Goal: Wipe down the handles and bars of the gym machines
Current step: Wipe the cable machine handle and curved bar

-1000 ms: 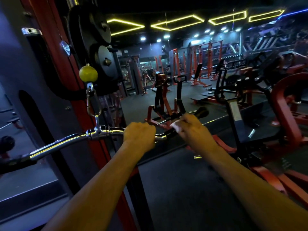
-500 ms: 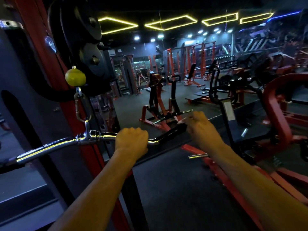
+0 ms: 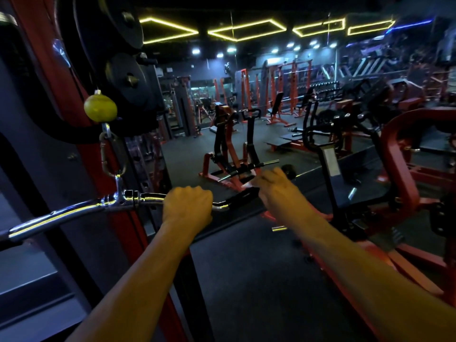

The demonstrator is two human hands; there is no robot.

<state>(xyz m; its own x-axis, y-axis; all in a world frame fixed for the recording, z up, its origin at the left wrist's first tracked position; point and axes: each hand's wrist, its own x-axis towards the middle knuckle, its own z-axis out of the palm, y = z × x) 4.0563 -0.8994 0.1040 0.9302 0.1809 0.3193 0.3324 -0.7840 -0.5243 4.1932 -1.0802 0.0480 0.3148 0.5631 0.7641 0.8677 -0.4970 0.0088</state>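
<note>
Far left: chrome pulldown bar (image 3: 74,214) runs from the lower left edge up to its centre swivel, then bends down to the right into a black rubber grip (image 3: 243,197). The bar hangs from a carabiner (image 3: 109,154) under a yellow stopper ball (image 3: 100,107), in front of the red upright (image 3: 61,95) of the cable machine. Black weight plates (image 3: 123,77) sit on pegs above the ball.

Left hand (image 3: 187,206): fist wrapped over the chrome section just right of the swivel, knuckles up. Same hold as 0.5 s ago and 1.0 s ago.

Right hand (image 3: 276,191): curled over the far end of the black grip, with a pale scrap of cloth (image 3: 249,185) showing at its left edge between fingers and grip. The black end cap (image 3: 288,171) pokes out beyond the knuckles. At 1.0 s ago this hand sat nearer the chrome bend with the cloth plainly visible; it now sits further out along the grip, much as at 0.5 s ago. More of the bare grip shows between the two hands. Hands are well apart on the one bar.

Right: red and black plate-loaded machines stand on the dark floor (image 3: 246,280). Yellow ceiling light strips (image 3: 246,30) overhead. Camera view has shifted slightly since the earliest frame.
</note>
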